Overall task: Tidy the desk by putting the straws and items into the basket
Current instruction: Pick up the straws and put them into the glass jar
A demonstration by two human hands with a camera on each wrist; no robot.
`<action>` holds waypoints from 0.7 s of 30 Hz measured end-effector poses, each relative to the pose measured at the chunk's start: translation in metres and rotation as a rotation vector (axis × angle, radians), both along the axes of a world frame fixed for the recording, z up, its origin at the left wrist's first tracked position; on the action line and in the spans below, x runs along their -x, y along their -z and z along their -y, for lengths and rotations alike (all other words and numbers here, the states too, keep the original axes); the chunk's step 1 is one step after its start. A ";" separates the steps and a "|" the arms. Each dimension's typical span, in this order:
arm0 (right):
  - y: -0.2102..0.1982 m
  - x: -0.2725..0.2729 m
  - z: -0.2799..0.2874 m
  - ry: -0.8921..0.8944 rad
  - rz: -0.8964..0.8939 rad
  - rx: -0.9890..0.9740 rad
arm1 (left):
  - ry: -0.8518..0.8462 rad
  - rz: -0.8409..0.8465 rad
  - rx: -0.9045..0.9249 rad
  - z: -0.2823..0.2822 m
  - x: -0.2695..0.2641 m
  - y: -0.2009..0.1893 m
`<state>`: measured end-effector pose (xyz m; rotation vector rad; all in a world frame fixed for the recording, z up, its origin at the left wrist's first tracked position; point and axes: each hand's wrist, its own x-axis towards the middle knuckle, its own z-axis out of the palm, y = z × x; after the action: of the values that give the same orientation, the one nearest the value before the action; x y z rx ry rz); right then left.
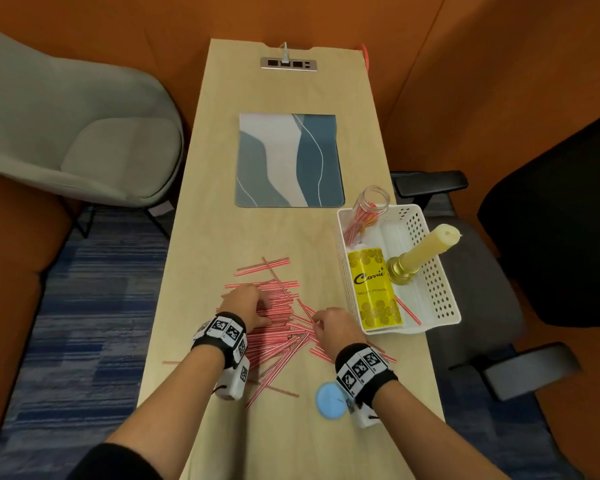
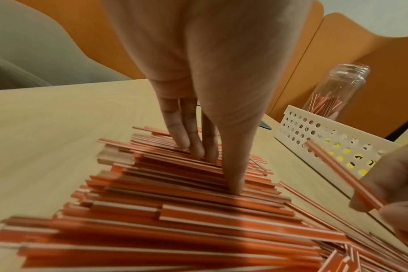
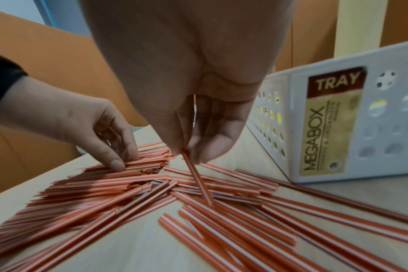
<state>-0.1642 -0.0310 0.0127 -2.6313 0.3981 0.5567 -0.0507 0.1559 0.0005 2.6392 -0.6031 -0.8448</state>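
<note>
Several red-and-white striped straws (image 1: 278,323) lie in a loose pile on the near half of the wooden desk (image 1: 222,237). My left hand (image 1: 246,303) rests on the pile's left part, its fingers (image 2: 198,147) and thumb pressing down on the straws (image 2: 175,211). My right hand (image 1: 326,323) is at the pile's right side and pinches one straw (image 3: 196,176) between thumb and fingers, its low end still touching the pile. The white perforated basket (image 1: 440,306) stands just right of the straws. It holds a glass jar (image 1: 368,209) with straws, a yellow powder box (image 1: 374,289) and a candle (image 1: 423,251).
A round blue lid (image 1: 329,400) lies on the desk by my right wrist. A blue-and-white mat (image 1: 288,161) lies further back, with a power socket (image 1: 288,63) at the far end. A grey chair (image 1: 66,133) stands left, a black office chair (image 1: 551,237) right.
</note>
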 end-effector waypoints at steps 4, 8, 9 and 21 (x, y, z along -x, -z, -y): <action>-0.009 0.001 0.002 0.013 0.033 -0.026 | 0.011 0.023 0.030 0.000 0.002 0.002; -0.021 -0.002 0.006 0.030 0.065 -0.087 | 0.041 0.047 0.012 0.001 0.003 0.002; -0.025 -0.003 0.007 0.038 0.073 -0.114 | 0.050 0.051 0.006 0.001 0.002 0.002; -0.146 -0.060 0.077 0.266 0.493 -0.386 | -0.026 0.030 0.140 0.005 -0.018 -0.014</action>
<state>-0.1041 -0.1084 0.1589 -2.1928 0.4225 -0.1002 -0.0326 0.1505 0.0140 2.5311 -0.6111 -0.7294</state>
